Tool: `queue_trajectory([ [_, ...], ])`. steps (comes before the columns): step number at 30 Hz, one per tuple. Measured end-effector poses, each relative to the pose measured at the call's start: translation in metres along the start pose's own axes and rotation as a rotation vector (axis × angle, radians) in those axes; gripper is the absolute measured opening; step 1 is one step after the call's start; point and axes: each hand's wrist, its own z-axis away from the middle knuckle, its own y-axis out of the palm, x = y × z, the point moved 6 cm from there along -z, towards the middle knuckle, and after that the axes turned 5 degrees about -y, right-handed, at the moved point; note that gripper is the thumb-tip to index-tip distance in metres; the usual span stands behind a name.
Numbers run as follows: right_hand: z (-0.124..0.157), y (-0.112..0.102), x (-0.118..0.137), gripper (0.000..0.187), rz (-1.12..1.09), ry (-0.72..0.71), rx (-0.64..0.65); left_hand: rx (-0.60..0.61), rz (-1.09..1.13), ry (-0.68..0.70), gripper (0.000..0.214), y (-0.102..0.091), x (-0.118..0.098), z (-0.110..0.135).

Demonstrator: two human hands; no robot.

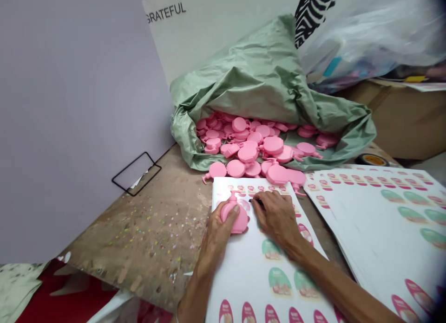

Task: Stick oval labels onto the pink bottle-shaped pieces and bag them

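My left hand [219, 232] grips a flat pink plastic piece shaped like a pump bottle [236, 215], pressing it onto a white sheet of printed labels [240, 279]. My right hand [275, 217] rests on the same sheet, close to the piece. A small dark tip [256, 201] shows at its fingertips, and the rest of that object is hidden. Rows of pink and green oval labels cover the sheet. Beyond its far edge, a heap of similar pink pieces [247, 153] spills from a crumpled green woven sack [265, 81].
More label sheets [369, 230] lie stacked to the right on a paint-flecked wooden table [149, 235]. A grey board [76, 119] stands at the left, with a black wire frame [136, 159] near it. A tape roll [372, 159], cardboard box [404, 119] and plastic bag [369, 35] sit behind.
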Motion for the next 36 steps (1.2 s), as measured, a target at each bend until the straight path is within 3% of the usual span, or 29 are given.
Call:
queue_trajectory([
  [7, -0.0041, 0.0030, -0.0058, 0.013, -0.138, 0.014, 0.039, 0.013, 0.003, 0.000, 0.055, -0.0017, 0.0009, -0.0027],
  [13, -0.0036, -0.0016, -0.0020, 0.014, -0.063, 0.006, 0.016, 0.045, 0.078, -0.003, 0.051, -0.0020, -0.0015, -0.0005],
  [20, -0.0045, 0.0055, -0.0084, 0.015, -0.158, 0.053, 0.070, 0.063, 0.099, -0.023, 0.048, -0.0017, 0.0028, -0.0028],
  [24, -0.0034, 0.0040, -0.0095, 0.014, -0.213, 0.057, 0.014, 0.103, 0.065, 0.001, 0.047, 0.0023, -0.0009, -0.0009],
  [28, -0.0019, -0.0007, -0.0087, 0.015, -0.112, 0.074, -0.034, 0.133, 0.064, 0.004, 0.045, 0.0050, -0.0037, 0.0009],
  [32, -0.0027, -0.0012, -0.0012, 0.019, -0.066, 0.044, 0.021, 0.144, 0.072, 0.013, 0.043, 0.0059, -0.0046, 0.0017],
  [36, -0.0071, 0.0025, -0.0067, 0.026, -0.238, 0.197, 0.069, 0.141, 0.079, 0.021, 0.045, 0.0064, -0.0059, 0.0038],
])
